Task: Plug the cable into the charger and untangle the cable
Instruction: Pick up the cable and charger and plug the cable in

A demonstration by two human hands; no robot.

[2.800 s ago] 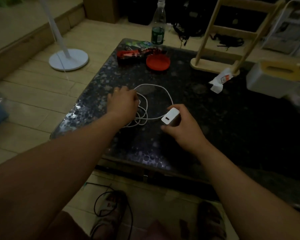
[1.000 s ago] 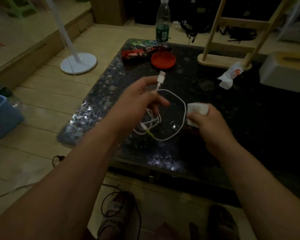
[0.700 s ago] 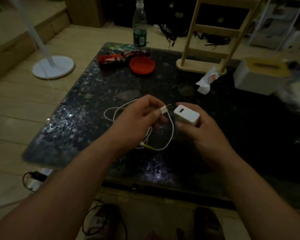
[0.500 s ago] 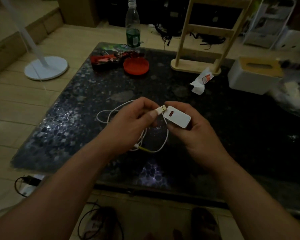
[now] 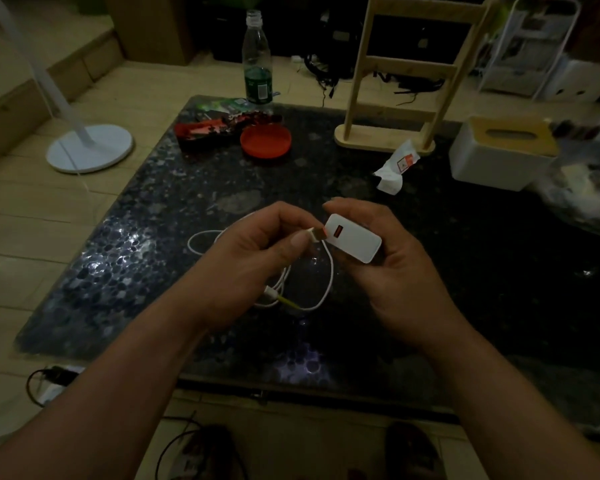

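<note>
My right hand point(image 5: 392, 271) holds a small white charger point(image 5: 355, 243) above the dark table, its red port facing left. My left hand point(image 5: 253, 258) pinches the USB plug point(image 5: 315, 234) of a white cable point(image 5: 328, 282); the plug's tip sits right at the charger's port. The rest of the cable hangs in tangled loops down onto the table under my hands, with a yellowish end point(image 5: 286, 301) near the bottom loop.
The black speckled table point(image 5: 146, 258) carries a red lid point(image 5: 265, 141), red wrappers point(image 5: 208, 128), a plastic bottle point(image 5: 256, 60), a wooden rack point(image 5: 395, 98), a crumpled packet point(image 5: 395, 166) and a white tissue box point(image 5: 503, 154). A fan base point(image 5: 90, 148) stands on the floor to the left.
Both hands lifted off the table, the left with the plug and the right with the charger. They came together, and the plug now meets the charger's port.
</note>
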